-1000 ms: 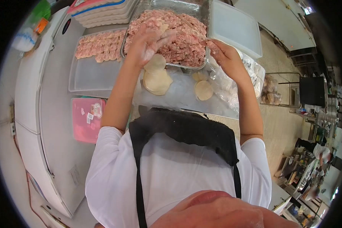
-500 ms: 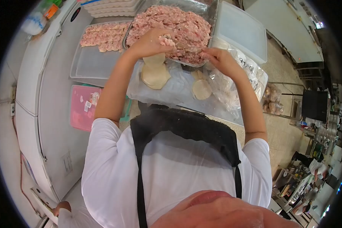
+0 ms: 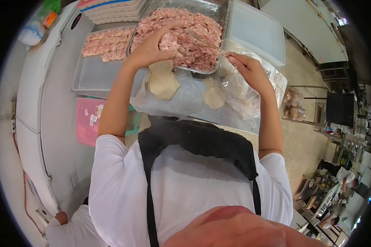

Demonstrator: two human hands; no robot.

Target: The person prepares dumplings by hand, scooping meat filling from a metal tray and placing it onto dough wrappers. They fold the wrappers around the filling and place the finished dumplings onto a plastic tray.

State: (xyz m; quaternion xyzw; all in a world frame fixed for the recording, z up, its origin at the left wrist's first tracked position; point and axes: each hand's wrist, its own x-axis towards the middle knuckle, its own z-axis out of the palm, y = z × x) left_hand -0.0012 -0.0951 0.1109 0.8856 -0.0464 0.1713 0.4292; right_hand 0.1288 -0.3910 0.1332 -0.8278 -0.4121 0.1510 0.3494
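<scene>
My left hand (image 3: 149, 49) curls around a dumpling (image 3: 169, 43) with pink filling on top, at the near left of the meat tub. My right hand (image 3: 249, 71) grips the end of a thin spatula-like tool (image 3: 212, 43), whose far end reaches over the meat. Pink ground meat (image 3: 183, 26) is heaped in a clear tub (image 3: 202, 71). Just below my left hand lies a stack of round pale wrappers (image 3: 163, 85). A smaller group of wrappers (image 3: 214, 97) sits to its right on the plastic sheet.
Rows of filled dumplings (image 3: 109, 44) stand in a tray (image 3: 95, 74) at left, with stacked trays (image 3: 117, 10) behind. Plastic bags (image 3: 239, 88) and a translucent lid (image 3: 255, 31) lie at right. A pink lid (image 3: 86, 121) is lower left. Another person's sleeve (image 3: 76, 226) shows at lower left.
My right hand has drawn slightly right and the tool now shows over the meat. My left hand's fingers have spread wider around the dumpling. The whole view has shifted a little.
</scene>
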